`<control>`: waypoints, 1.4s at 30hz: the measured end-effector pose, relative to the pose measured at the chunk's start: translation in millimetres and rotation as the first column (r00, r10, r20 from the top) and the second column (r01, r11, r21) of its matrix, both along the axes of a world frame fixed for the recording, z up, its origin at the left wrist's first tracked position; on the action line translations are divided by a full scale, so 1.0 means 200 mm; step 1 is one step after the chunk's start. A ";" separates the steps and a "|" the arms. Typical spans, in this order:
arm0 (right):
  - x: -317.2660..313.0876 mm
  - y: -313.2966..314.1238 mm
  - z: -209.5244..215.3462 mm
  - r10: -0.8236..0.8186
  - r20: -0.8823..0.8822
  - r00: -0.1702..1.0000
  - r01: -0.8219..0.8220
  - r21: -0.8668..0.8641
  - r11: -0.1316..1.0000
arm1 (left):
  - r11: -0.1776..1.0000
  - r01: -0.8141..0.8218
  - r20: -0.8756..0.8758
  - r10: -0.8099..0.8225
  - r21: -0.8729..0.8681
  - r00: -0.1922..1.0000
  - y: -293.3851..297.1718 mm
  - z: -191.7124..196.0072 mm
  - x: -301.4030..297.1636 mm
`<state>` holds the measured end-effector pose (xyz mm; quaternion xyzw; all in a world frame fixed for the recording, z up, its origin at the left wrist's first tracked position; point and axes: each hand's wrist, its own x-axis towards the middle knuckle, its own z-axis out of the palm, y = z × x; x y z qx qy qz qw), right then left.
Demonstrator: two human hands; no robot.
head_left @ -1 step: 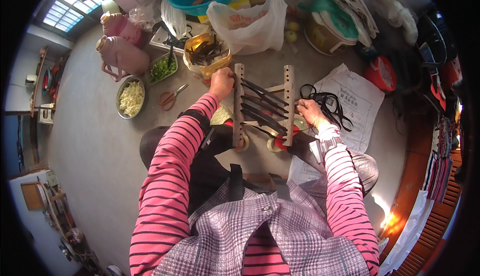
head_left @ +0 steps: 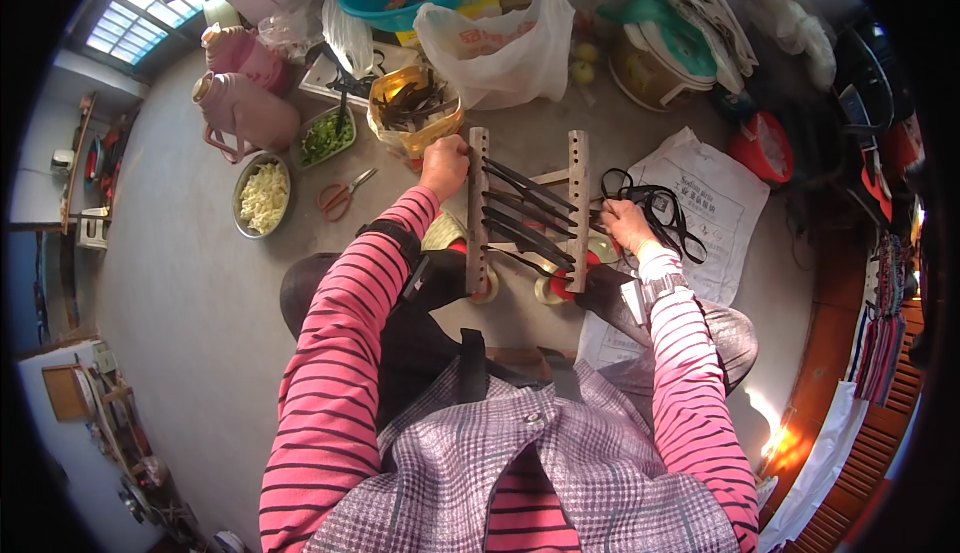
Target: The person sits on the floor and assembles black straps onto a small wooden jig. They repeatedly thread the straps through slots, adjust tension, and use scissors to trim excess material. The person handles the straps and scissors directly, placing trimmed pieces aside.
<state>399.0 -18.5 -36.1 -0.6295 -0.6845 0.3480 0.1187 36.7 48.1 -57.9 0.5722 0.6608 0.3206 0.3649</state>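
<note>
A wooden frame with two upright bars [head_left: 578,168], each drilled with a row of holes, stands between my knees. Black straps [head_left: 528,221] run slanting from one bar to the other. My left hand [head_left: 443,170] is closed against the upper outer side of the left bar; what its fingertips pinch is hidden. Just outside the right bar, my right hand [head_left: 627,227] is closed in a pinch on a black strap [head_left: 665,215], whose loose loops lie beside it on a printed white sack [head_left: 718,193]. Pale rolls with red parts [head_left: 553,286] show under the frame.
Scissors [head_left: 343,196], a bowl of chopped pale vegetable [head_left: 263,196] and a tray of chopped greens [head_left: 328,139] lie left. Beyond the frame are a yellow basket [head_left: 440,143] and a white plastic bag [head_left: 510,73]. Pink flasks [head_left: 245,113] stand far left, a red container [head_left: 762,148] right.
My right hand has shifted slightly right, away from the right bar. My left hand and the frame look unchanged.
</note>
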 end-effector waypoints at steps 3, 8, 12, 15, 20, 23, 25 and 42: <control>0.06 0.01 -0.03 -0.097 0.010 0.995 0.097 -0.109 0.989 | 0.999 -0.004 -0.020 0.005 0.048 1.000 0.01 0.01 0.01; 0.07 0.01 -0.05 -0.074 -0.016 0.997 0.074 -0.045 0.996 | 1.000 -0.004 -0.037 0.004 0.013 0.999 -0.02 0.07 0.02; 0.07 0.01 -0.06 -0.035 -0.041 0.999 0.032 -0.073 0.997 | 0.995 0.040 -0.025 -0.043 -0.096 0.999 -0.03 0.11 0.02; 0.06 0.02 -0.03 -0.042 -0.137 0.990 0.016 -0.190 0.982 | 0.989 0.055 -0.094 -0.069 -0.140 0.993 -0.04 0.14 0.04; -0.01 0.00 0.10 -0.102 -0.300 0.949 0.010 -0.295 0.955 | 0.991 0.030 -0.231 -0.060 -0.131 0.971 -0.07 0.20 0.09; -0.05 -0.02 0.15 -0.160 -0.383 0.910 0.025 -0.335 0.942 | 0.985 -0.004 -0.275 -0.045 -0.174 0.960 -0.07 0.22 0.10; -0.06 -0.02 0.15 -0.182 -0.409 0.894 0.018 -0.372 0.928 | 0.980 -0.006 -0.283 -0.052 -0.200 0.958 -0.07 0.22 0.11; -0.05 0.00 -0.02 -0.049 -0.255 0.966 0.014 -0.136 0.991 | 0.997 0.034 -0.230 -0.048 -0.065 0.972 -0.10 0.10 0.13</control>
